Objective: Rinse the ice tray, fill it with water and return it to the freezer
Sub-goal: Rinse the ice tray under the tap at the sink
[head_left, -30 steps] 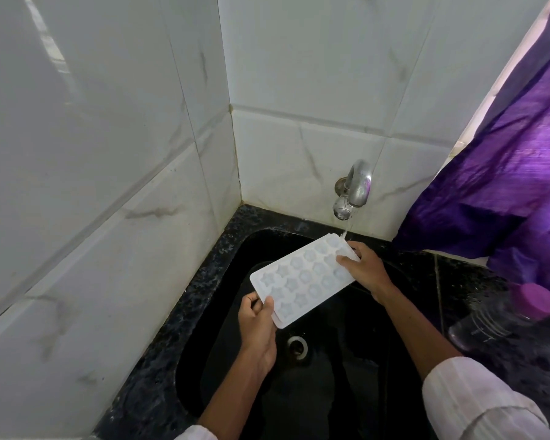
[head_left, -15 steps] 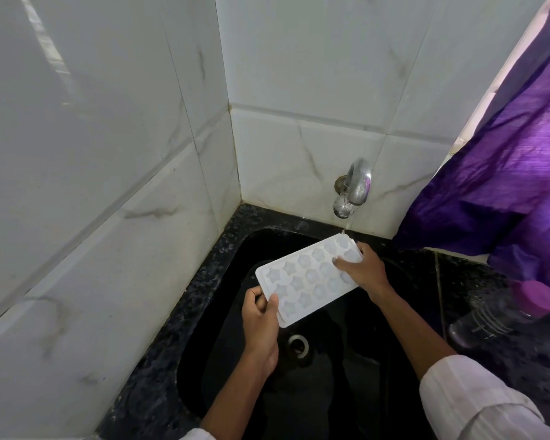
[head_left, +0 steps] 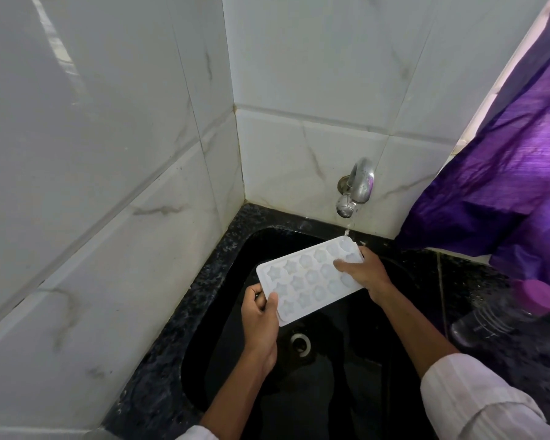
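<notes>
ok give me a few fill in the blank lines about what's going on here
The white plastic ice tray is held over the black ____.
The right hand holds the tray end under the running ____.
That stream falls from the chrome wall ____.
The clear bottle on the counter has a ____ cap.
Missing: sink, water, tap, purple.

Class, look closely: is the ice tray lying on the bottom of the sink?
No, the left hand and right hand hold the ice tray up over the sink, under the tap and its stream.
</notes>
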